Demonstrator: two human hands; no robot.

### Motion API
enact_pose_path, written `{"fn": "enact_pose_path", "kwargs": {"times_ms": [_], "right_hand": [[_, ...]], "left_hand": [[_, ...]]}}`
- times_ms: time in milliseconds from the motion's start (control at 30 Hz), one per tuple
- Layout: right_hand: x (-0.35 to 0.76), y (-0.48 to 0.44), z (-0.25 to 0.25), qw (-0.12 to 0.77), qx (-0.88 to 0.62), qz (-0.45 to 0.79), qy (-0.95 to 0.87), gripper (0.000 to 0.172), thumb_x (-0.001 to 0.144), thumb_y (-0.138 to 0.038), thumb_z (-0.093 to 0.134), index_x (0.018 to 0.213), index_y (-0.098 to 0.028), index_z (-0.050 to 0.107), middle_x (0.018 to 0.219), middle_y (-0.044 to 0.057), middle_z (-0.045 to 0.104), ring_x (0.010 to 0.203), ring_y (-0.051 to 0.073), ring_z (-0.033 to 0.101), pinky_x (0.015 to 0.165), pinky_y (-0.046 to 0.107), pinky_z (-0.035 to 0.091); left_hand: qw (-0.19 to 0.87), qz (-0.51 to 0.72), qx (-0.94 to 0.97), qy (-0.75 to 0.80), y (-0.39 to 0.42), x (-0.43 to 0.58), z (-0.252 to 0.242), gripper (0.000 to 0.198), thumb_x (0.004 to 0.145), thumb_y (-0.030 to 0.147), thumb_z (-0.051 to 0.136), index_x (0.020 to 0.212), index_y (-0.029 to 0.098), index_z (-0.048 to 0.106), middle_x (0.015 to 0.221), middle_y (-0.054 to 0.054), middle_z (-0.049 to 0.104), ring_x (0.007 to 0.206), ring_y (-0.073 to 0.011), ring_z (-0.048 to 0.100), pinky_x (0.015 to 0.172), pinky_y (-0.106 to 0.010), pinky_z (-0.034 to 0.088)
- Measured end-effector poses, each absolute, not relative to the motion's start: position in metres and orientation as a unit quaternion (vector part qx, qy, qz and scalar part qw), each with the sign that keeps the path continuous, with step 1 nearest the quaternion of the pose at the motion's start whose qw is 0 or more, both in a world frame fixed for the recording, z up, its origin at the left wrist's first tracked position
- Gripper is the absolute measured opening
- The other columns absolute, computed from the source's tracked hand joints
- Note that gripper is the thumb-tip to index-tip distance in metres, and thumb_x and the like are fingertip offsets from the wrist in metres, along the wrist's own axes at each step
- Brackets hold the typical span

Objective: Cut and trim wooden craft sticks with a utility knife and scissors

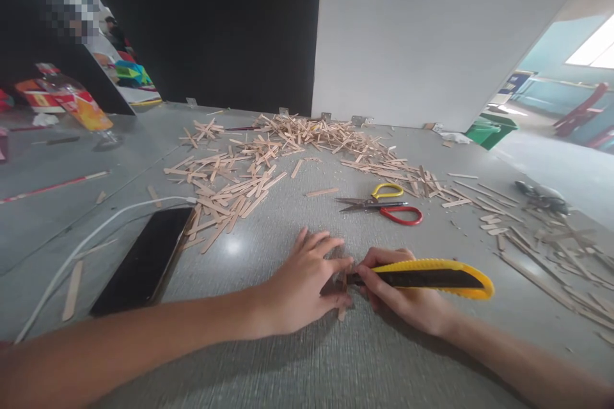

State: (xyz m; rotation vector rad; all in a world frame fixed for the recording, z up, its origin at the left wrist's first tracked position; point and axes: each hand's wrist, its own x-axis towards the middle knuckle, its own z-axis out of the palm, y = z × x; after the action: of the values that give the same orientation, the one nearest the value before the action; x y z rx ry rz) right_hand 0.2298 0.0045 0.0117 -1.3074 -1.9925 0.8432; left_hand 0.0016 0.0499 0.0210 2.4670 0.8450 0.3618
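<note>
My right hand (403, 291) is closed round a yellow and black utility knife (432, 276), its front end pointing left. The knife's tip meets a wooden craft stick (341, 314) on the table, though the fingers partly cover that spot. With thumb and index finger on either side of the knife tip, my left hand (307, 284) pins the stick down. Its other fingers spread forward over the tabletop. Beyond my hands lie scissors (378, 204) with one yellow and one red handle, their blades slightly apart. A single loose craft stick (322, 192) rests left of them.
A large heap of craft sticks (311, 134) stretches across the back, with more cut strips (542, 255) at right. A phone (144, 262) with a white cable (96, 236) lies at left, near a plastic bottle (81, 108). A black and white panel (393, 38) stands behind.
</note>
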Motion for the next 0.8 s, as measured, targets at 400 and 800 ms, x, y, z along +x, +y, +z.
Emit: {"fn": "enact_pose_path", "kwargs": {"times_ms": [400,800], "right_hand": [[0.231,0.005,0.013,0.295,-0.480,0.327,-0.759,0.038,0.107,-0.047,0.053,0.078,-0.023,0.062,0.059,-0.003,0.067,0.054,0.014,0.058,0.066,0.033,0.045],[0.229,0.004,0.018,0.279,-0.468,0.288,-0.788,0.035,0.107,-0.041,0.050,0.078,-0.024,0.060,0.062,-0.004,0.064,0.056,0.015,0.058,0.070,0.036,0.046]], "left_hand": [[0.310,0.091,0.897,0.301,0.061,-0.001,0.023,0.079,0.080,0.065,0.084,0.146,0.027,0.064,0.166,-0.018,0.043,0.159,-0.0467,0.023,0.124,-0.078,0.005],[0.316,0.069,0.905,0.275,0.069,-0.002,0.020,0.078,0.082,0.067,0.081,0.150,0.036,0.060,0.173,-0.015,0.030,0.162,-0.0427,0.014,0.123,-0.077,0.000]]}}
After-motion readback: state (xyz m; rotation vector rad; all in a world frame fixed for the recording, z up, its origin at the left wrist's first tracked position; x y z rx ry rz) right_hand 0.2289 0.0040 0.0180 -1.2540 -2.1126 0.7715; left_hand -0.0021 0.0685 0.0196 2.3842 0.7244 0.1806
